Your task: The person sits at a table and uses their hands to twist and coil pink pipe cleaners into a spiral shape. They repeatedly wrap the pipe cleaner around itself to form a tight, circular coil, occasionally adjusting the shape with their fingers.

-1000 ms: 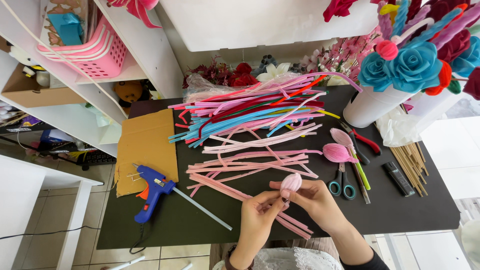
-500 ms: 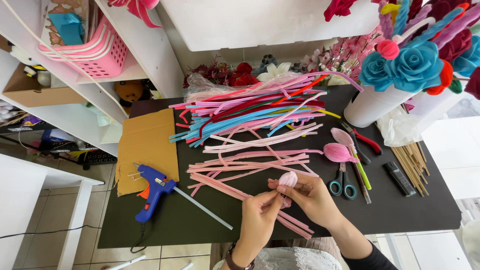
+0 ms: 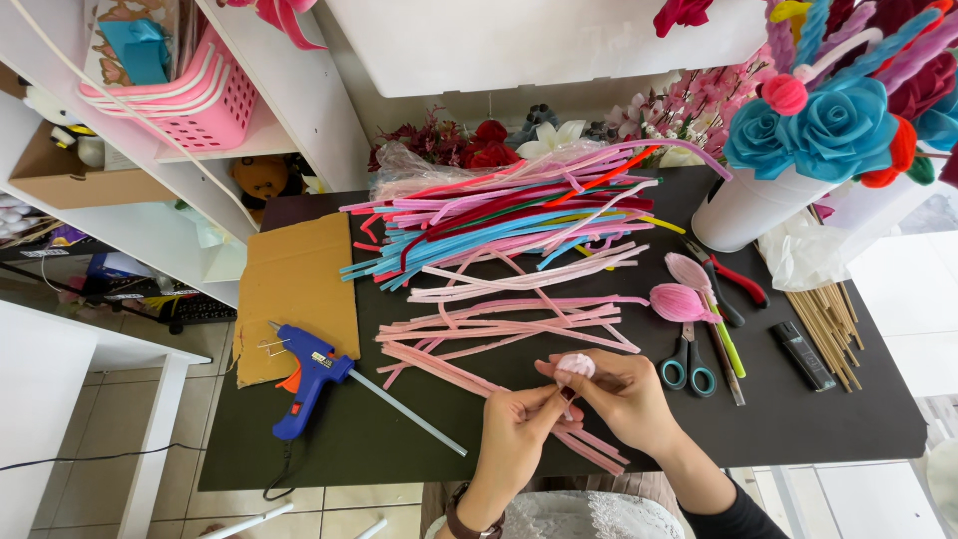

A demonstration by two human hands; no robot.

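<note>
**Pink bud being worked between both hands, little movement**

Change since a second ago: slight. The bud [image 3: 575, 367] sits a touch lower and closer to the table edge than before; both hands have drawn in toward the body. The fingers have shifted around it, the grip has not let go. Reads as continued shaping of the same piece, not a new step.

Left hand [image 3: 514, 424]: fingers pinched narrow, thumb and forefinger closed on the bud's lower part or the stem below it; which of the two I cannot tell. Wristband visible below.

Right hand [image 3: 624, 394]: curled around the bud from its right side, fingertips closed on it, holding it up off the table [image 3: 399, 454].

The bud sits at the meeting point of both sets of fingertips, just above the left hand and at the upper left of the right hand.

Around the hands:
- Loose pink stems [image 3: 499, 324] just beyond the fingertips, some running under the hands.
- Mixed coloured stems [image 3: 519, 215] further out.
- Glue gun [image 3: 309, 374] well to the left of the left hand, on the cardboard [image 3: 299, 279] edge.
- Scissors [image 3: 689, 364] just right of the right hand; two finished buds [image 3: 679, 299] beyond them.
- Sticks [image 3: 823, 319] far right.
</note>
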